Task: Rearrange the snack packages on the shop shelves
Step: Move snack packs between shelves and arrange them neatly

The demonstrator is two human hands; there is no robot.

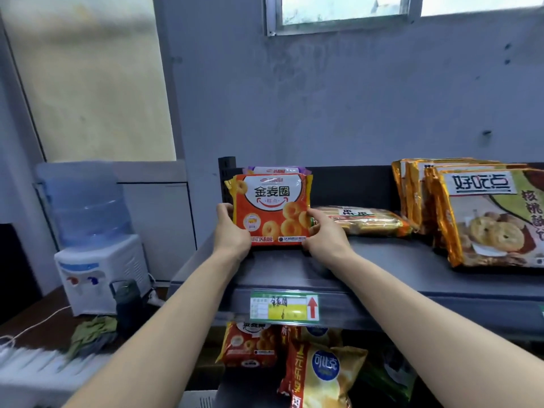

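An orange ring-biscuit package [270, 209] stands upright at the left end of the top shelf [368, 266]. My left hand [231, 231] grips its lower left edge and my right hand [322, 234] grips its lower right edge. Behind it stands a purple-topped package [276, 169], mostly hidden. A long gold-wrapped biscuit pack [365, 220] lies flat just right of my right hand. Several gold walnut-cookie packages [482, 213] stand leaning at the shelf's right end.
A price label [284, 307] hangs on the shelf's front edge. On the lower shelf sit another orange ring-biscuit pack [250, 344] and a yellow chip bag [318, 375]. A water dispenser [94, 240] and a dark bottle [129, 304] stand at the left.
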